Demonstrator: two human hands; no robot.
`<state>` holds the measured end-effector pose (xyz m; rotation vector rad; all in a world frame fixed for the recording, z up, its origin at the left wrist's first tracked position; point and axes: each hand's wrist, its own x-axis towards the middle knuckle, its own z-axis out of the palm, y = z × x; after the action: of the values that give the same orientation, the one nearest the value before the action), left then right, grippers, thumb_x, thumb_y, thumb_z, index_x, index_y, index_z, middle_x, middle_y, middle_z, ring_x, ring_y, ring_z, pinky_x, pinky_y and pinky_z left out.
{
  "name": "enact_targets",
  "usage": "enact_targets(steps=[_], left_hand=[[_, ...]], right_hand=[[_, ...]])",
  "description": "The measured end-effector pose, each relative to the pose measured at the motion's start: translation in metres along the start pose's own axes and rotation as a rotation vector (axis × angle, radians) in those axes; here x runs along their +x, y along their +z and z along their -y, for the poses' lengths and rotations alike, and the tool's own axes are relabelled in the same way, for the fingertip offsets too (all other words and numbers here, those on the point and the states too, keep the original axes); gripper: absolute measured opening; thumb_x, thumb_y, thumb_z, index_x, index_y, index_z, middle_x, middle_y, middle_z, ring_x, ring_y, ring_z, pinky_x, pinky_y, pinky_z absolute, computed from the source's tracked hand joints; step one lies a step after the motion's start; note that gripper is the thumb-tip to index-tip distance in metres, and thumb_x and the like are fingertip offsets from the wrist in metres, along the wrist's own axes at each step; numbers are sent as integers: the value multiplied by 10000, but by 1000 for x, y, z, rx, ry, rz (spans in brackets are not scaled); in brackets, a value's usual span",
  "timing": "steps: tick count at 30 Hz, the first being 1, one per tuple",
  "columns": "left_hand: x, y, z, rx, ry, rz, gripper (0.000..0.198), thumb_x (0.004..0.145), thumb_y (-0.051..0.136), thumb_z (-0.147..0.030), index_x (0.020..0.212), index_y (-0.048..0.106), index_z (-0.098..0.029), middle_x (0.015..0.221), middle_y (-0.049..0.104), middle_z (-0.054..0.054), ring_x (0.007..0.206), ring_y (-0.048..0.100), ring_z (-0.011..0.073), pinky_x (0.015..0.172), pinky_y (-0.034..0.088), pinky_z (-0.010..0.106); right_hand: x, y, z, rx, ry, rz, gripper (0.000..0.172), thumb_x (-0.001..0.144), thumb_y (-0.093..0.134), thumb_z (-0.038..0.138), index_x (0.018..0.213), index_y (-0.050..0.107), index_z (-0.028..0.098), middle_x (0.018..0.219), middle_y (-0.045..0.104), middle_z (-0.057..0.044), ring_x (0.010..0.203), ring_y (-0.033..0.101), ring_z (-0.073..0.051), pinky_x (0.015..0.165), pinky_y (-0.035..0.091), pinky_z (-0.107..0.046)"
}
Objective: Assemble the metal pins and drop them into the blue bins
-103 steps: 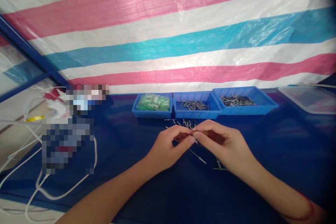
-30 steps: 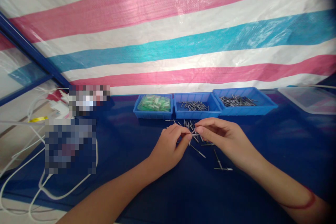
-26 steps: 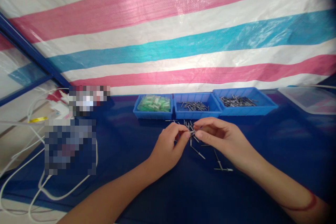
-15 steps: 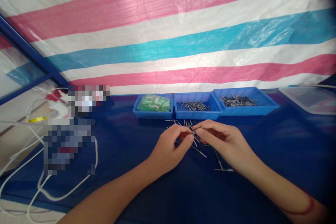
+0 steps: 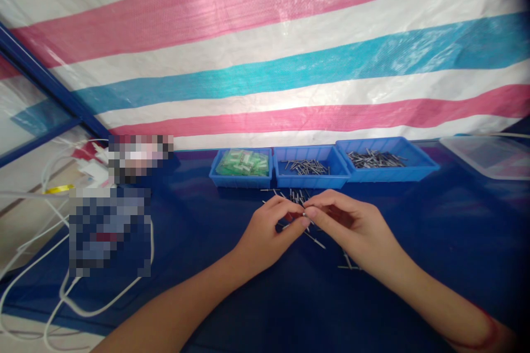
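Observation:
Fingertips of both hands meet over the dark blue tabletop (image 5: 265, 309). My left hand (image 5: 271, 226) is closed in a pinch on a small silver blind rivet (image 5: 305, 214), mostly hidden by the fingers. Thumb and forefinger of my right hand (image 5: 351, 223) pinch at the same spot and touch the rivet too. Beneath and behind the hands lie several loose blind rivets (image 5: 317, 241), thin metal pins with a thicker sleeve. A further pair of rivets (image 5: 349, 267) rests under the right wrist, partly covered by it.
Three blue bins stand in a row at the back: one with green-and-white packets (image 5: 243, 162), a middle bin (image 5: 314, 181) and a right bin (image 5: 393, 175) holding rivets. A clear plastic lid (image 5: 484, 160) is at far right. White cables (image 5: 152, 242) loop at left.
My right hand has shifted slightly, its fingertips closing nearer to the left ones. The right wrist now covers more of the rivets below it. My left hand stays almost still.

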<state>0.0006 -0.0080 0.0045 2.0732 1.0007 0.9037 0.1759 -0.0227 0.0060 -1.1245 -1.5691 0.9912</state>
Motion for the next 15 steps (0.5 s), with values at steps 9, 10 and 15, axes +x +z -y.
enact_targets(steps=[9,10,15], left_hand=[[2,-3,1,1,7,-50,170,880,583,-329,883,622,-164,864,606,36,813,575,138,719,457,243],[2,-4,1,-1,1,-64,149,870,597,-315,883,619,-167,869,606,33,811,574,137,716,455,242],[3,-9,-1,-7,-16,-141,80,845,617,-243,860,602,-166,864,599,27,811,568,136,736,449,249]], right_hand=[[-1,-2,2,-72,-104,51,177,862,584,347,954,705,258,897,669,-55,814,623,-195,688,510,-324],[0,-3,2,-80,-108,52,178,864,581,346,961,704,263,901,669,-54,817,623,-196,688,511,-326],[2,-6,0,-186,-165,28,170,872,565,318,966,693,257,895,659,-57,791,617,-190,644,497,-313]])
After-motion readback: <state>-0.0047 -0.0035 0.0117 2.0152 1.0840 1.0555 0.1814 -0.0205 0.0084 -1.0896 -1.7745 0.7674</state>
